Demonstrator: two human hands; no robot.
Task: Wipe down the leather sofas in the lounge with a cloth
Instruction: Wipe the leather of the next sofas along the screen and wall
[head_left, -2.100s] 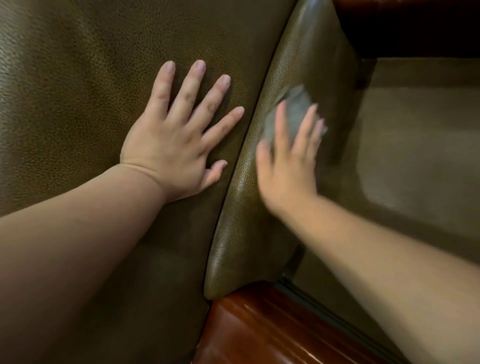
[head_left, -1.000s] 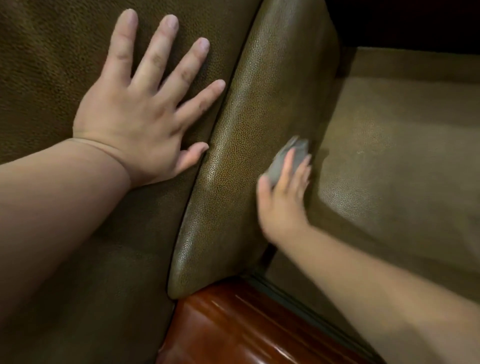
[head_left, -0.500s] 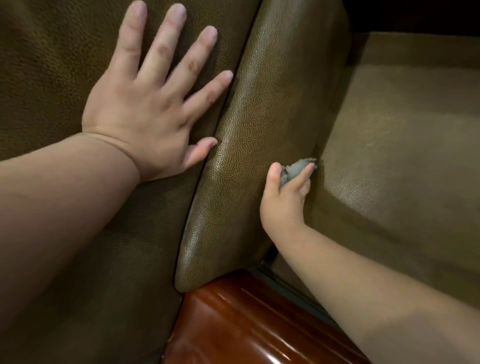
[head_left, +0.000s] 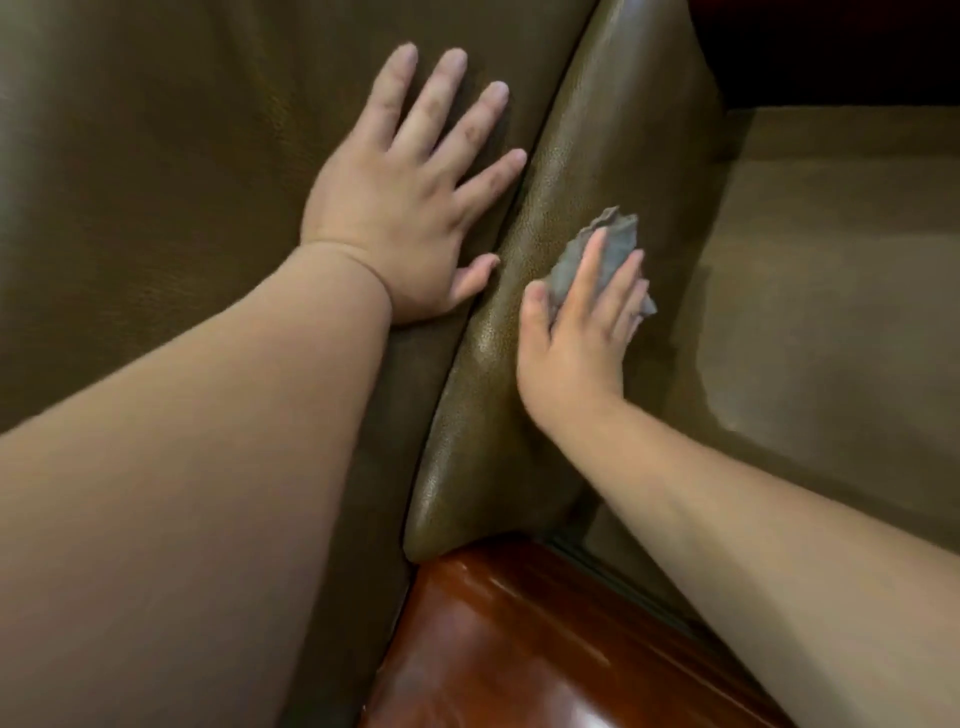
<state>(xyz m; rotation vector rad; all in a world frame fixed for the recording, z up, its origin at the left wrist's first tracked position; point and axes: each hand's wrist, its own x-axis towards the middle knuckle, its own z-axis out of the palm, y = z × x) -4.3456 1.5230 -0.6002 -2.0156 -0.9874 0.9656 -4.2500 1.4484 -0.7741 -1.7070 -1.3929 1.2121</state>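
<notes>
1. Two hands work the olive-brown leather sofa (head_left: 156, 208): the left hand (head_left: 410, 208) lies flat, fingers spread.
2. Half a second ago bunched low, the crumpled grey cloth (head_left: 602, 260) is now pressed under the right hand (head_left: 576, 332) higher on the cushion edge (head_left: 519, 364); wiping continues.
3. No containers show.

A small crumpled grey cloth (head_left: 605, 254) lies pressed flat against the inner face of an olive-brown pebbled leather sofa (head_left: 156, 182), on its padded arm cushion, just above the seat. The leather shows a faint sheen along the cushion's rounded edge.
</notes>
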